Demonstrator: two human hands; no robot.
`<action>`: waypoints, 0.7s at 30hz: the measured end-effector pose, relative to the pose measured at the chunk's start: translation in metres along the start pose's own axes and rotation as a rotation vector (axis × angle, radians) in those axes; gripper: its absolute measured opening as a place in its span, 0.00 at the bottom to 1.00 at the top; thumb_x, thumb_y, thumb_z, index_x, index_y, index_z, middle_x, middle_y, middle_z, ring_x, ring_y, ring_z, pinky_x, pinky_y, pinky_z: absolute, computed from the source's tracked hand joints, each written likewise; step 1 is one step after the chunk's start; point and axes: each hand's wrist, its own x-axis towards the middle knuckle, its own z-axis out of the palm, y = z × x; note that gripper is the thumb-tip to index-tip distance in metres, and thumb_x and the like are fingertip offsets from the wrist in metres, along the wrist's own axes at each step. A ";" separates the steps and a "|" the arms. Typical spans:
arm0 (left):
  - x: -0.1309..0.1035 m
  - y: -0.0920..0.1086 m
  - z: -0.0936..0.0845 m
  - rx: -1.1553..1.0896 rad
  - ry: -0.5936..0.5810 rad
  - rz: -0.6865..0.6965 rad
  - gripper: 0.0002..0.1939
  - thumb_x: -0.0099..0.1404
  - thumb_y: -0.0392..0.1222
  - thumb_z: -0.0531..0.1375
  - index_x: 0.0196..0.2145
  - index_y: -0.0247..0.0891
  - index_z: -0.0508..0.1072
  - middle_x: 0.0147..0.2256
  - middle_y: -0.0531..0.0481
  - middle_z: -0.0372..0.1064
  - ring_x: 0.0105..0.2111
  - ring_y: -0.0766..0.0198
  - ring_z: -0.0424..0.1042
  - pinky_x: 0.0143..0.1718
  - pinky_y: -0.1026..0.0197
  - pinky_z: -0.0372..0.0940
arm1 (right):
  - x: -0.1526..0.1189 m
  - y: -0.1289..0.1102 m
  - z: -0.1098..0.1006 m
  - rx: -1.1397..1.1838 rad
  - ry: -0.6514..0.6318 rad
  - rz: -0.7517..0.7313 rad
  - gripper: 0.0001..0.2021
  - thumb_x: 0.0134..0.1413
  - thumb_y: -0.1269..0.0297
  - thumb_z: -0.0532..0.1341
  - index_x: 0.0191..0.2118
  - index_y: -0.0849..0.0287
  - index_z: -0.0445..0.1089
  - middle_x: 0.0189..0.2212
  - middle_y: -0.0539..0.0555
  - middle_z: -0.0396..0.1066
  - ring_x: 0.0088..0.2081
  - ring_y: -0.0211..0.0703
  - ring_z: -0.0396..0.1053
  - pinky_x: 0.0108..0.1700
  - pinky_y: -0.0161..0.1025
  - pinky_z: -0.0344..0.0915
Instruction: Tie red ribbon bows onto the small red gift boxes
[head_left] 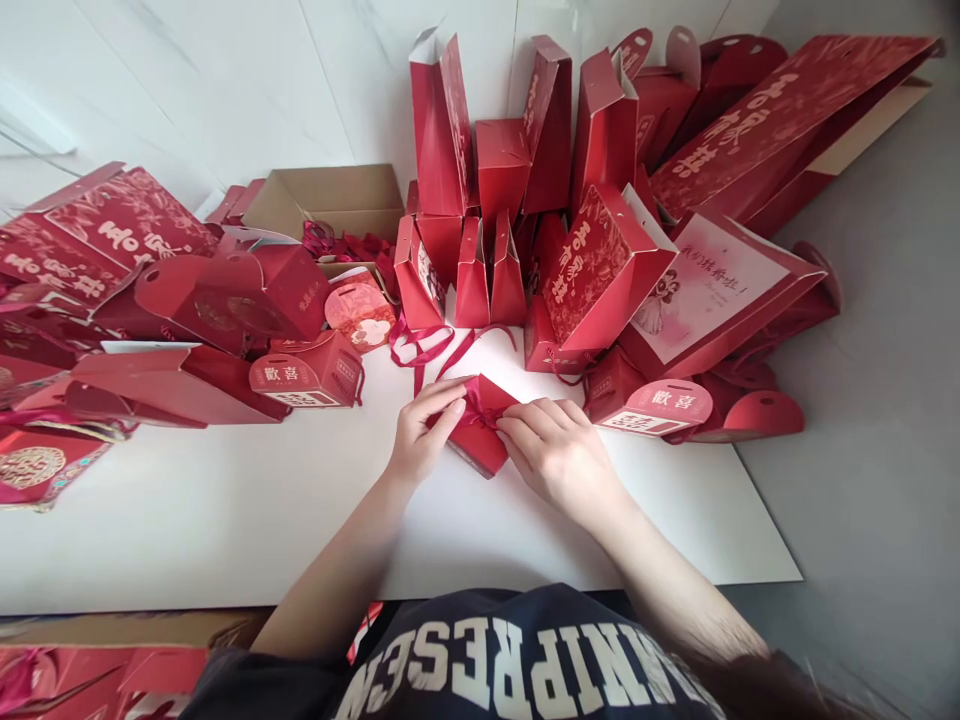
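A small red gift box (486, 452) lies on the white table in front of me, with a dark red satin ribbon (474, 402) gathered in a bow or knot on top. My left hand (426, 428) is at the box's left side, its thumb and fingers closed on the ribbon. From the right, my right hand (551, 445) pinches the ribbon near the knot, fingertips pressed together. Just beyond the box, loose lengths of ribbon (426, 352) trail over the table. Part of the box is covered by my fingers.
Red gift bags (480, 270) and boxes stand crowded along the back wall. A cardboard carton (330, 195) holds ribbons at the back. Small handled boxes stand left (311, 372) and right (652, 400). The white table (225, 510) ends near my body, with another carton of red items below left.
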 end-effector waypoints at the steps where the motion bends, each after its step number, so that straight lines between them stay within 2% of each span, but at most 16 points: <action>1: 0.000 -0.001 -0.001 0.087 0.027 0.057 0.14 0.67 0.37 0.59 0.49 0.44 0.78 0.51 0.46 0.74 0.52 0.56 0.72 0.56 0.50 0.66 | 0.000 0.001 0.000 0.041 0.010 0.017 0.06 0.65 0.71 0.56 0.41 0.59 0.70 0.39 0.57 0.75 0.41 0.50 0.69 0.41 0.47 0.63; 5: 0.000 -0.004 -0.002 0.361 0.114 0.268 0.14 0.65 0.33 0.60 0.47 0.42 0.78 0.47 0.46 0.77 0.46 0.58 0.74 0.48 0.52 0.70 | 0.002 0.008 0.004 0.254 0.066 0.169 0.04 0.63 0.68 0.58 0.39 0.57 0.69 0.47 0.58 0.71 0.47 0.51 0.68 0.48 0.48 0.65; 8: 0.000 -0.005 0.000 0.445 0.163 0.330 0.13 0.64 0.33 0.60 0.45 0.41 0.79 0.44 0.47 0.78 0.42 0.58 0.75 0.45 0.53 0.70 | 0.002 0.014 0.010 0.406 0.096 0.258 0.04 0.63 0.68 0.57 0.36 0.56 0.68 0.49 0.58 0.68 0.51 0.50 0.67 0.53 0.49 0.64; 10: 0.000 -0.004 0.001 0.445 0.181 0.276 0.09 0.64 0.35 0.61 0.41 0.41 0.79 0.42 0.47 0.78 0.42 0.58 0.75 0.44 0.53 0.70 | 0.002 0.016 0.013 0.494 0.094 0.293 0.04 0.63 0.68 0.57 0.36 0.55 0.67 0.48 0.57 0.68 0.51 0.49 0.67 0.54 0.48 0.65; 12: 0.000 -0.002 0.001 0.360 0.186 0.142 0.04 0.65 0.38 0.61 0.36 0.40 0.77 0.41 0.47 0.78 0.42 0.57 0.75 0.43 0.55 0.69 | 0.003 0.018 0.015 0.543 0.083 0.307 0.04 0.63 0.68 0.57 0.35 0.55 0.67 0.47 0.57 0.68 0.51 0.49 0.67 0.54 0.48 0.65; 14: 0.001 0.001 -0.003 0.230 0.169 0.008 0.03 0.64 0.41 0.61 0.35 0.39 0.73 0.39 0.47 0.76 0.41 0.58 0.75 0.41 0.58 0.68 | 0.004 0.020 0.014 0.568 0.070 0.298 0.04 0.64 0.67 0.57 0.36 0.55 0.67 0.47 0.57 0.68 0.52 0.49 0.67 0.55 0.48 0.64; 17: 0.005 0.005 -0.011 0.101 0.003 -0.064 0.12 0.64 0.40 0.61 0.46 0.40 0.69 0.38 0.48 0.72 0.35 0.63 0.73 0.36 0.62 0.65 | 0.007 0.024 0.010 0.599 0.019 0.250 0.05 0.66 0.67 0.55 0.37 0.55 0.66 0.47 0.57 0.68 0.52 0.48 0.66 0.55 0.47 0.64; 19: 0.008 0.010 -0.016 0.083 -0.166 -0.045 0.20 0.64 0.37 0.59 0.53 0.42 0.67 0.42 0.47 0.69 0.33 0.65 0.70 0.32 0.63 0.63 | 0.010 0.026 0.006 0.614 -0.023 0.222 0.06 0.67 0.66 0.54 0.37 0.55 0.66 0.48 0.57 0.68 0.52 0.48 0.67 0.55 0.47 0.64; 21: 0.011 0.015 -0.019 0.116 -0.298 0.008 0.21 0.62 0.36 0.59 0.53 0.42 0.68 0.46 0.44 0.66 0.35 0.63 0.69 0.30 0.63 0.62 | 0.012 0.029 0.003 0.614 -0.054 0.203 0.06 0.67 0.66 0.54 0.38 0.56 0.66 0.48 0.58 0.68 0.51 0.48 0.68 0.55 0.47 0.64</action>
